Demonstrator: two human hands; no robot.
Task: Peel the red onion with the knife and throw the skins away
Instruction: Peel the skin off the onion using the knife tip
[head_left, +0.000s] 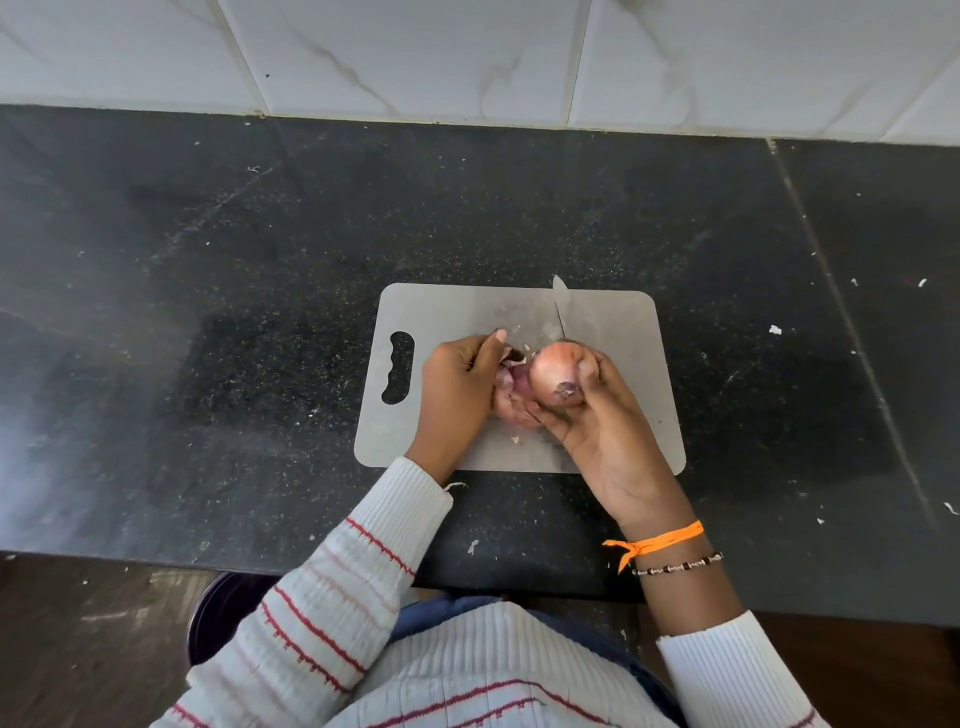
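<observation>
The onion (556, 378) is held above the board (613, 332), between the two hands, and does not appear to rest on the board. Its visible outer surface is pale pinkish-orange and smooth, with a darker purplish, rough patch at the end facing the camera. The right hand (602, 415) cups the onion from the right and below, fingers curled round it, thumb lying over its near end. The left hand (457, 389) is just left of the onion, fingers curled on loose skins (511, 387), which are pink to purple and hang between the left hand and the onion; whether they remain attached to the onion cannot be told. The two hands are close together, touching or nearly so beneath the onion. The knife (560, 306) shows only as a blade beyond the right hand, pointing away from the person, tip passing the far edge of the board; its handle is hidden, and which hand, if any, holds it cannot be told. Small skin scraps (516, 440) lie on the board just below the left hand. The board lies flat on the dark speckled desk (208, 312), its handle slot left of the left hand. The right wrist carries an orange thread (657, 543) and a beaded bracelet (678, 565).
</observation>
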